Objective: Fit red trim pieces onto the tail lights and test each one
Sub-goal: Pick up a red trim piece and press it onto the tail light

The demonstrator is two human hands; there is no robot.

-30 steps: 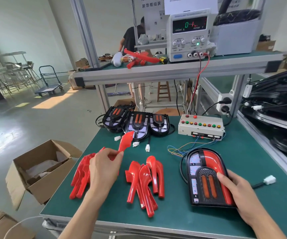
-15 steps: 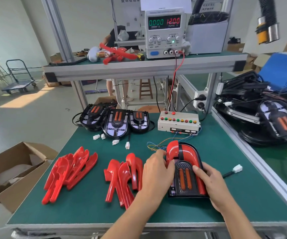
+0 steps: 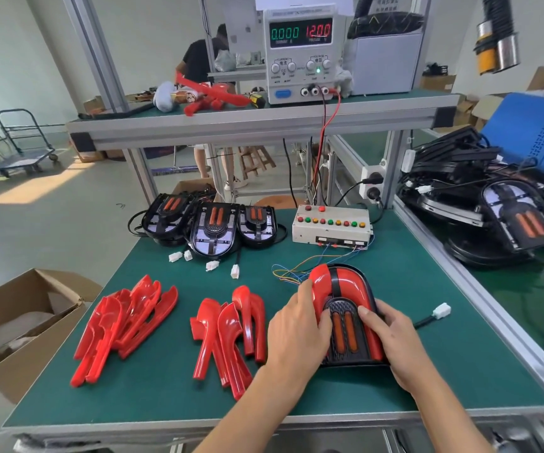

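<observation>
Both hands on the tail light [image 3: 346, 308], near the front edge of the green table [image 3: 166, 387]. Left hand [image 3: 297, 331] curled over its left side, thumb on the centre grille; right hand [image 3: 391, 341] grasping its right side, thumb on the grille too. Since 1 s ago the left hand has lost the loose trim piece it held up; red trim [image 3: 321, 282] now covers the light's left half as well as the right. Little change from 0.5 s ago.

Left of the tail light: two piles of red trim pieces, the near pile [image 3: 228, 335] just beside the left hand, the far pile [image 3: 123, 325] by the table's left edge. White plug [image 3: 440, 311] right of the light.

Behind the light: button box [image 3: 331, 225] with coloured wires, three bare tail lights [image 3: 213, 223] to its left.

On the shelf above: power supply [image 3: 300, 53], display "0.000" and "12.00"; smaller labels too small to read.

Cardboard box [image 3: 19, 328] on the floor left of the table. Person standing beyond the shelf, cart [image 3: 22, 145] farther left.
</observation>
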